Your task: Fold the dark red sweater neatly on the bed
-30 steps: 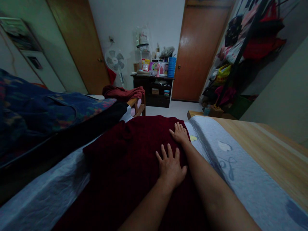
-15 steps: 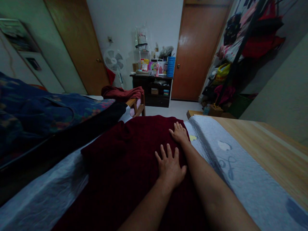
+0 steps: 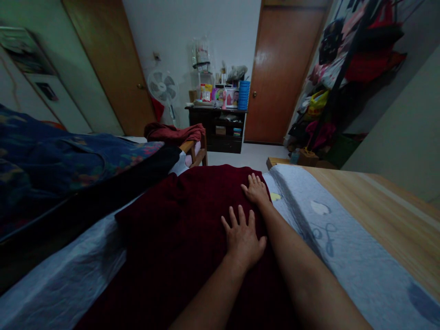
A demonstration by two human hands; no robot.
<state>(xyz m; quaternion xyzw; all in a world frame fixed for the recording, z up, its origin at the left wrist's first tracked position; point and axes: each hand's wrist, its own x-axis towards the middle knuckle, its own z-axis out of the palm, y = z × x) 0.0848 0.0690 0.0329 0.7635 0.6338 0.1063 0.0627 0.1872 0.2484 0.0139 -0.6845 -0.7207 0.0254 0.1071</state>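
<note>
A dark red garment [image 3: 192, 215] lies spread over the bed, with what looks like a sleeve pointing to the left. Its near part runs out of view below my arms. My left hand [image 3: 242, 240] rests flat on the cloth, palm down, fingers spread. Farther off, my right hand [image 3: 256, 189] also lies palm down with fingers apart, close to the garment's far right edge. Neither hand grips anything. Under the garment is a pale grey-blue sheet [image 3: 330, 229] with printed shapes.
Bare wooden board [image 3: 385, 197] borders the sheet on the right. Blue flowered cloth [image 3: 85, 156] is heaped at the left, near a reddish cloth [image 3: 175, 133] on a wooden frame. Beyond stand a white fan [image 3: 163, 87], a dark cabinet [image 3: 215, 142] and a door [image 3: 282, 73]. Bags [image 3: 371, 64] hang at right.
</note>
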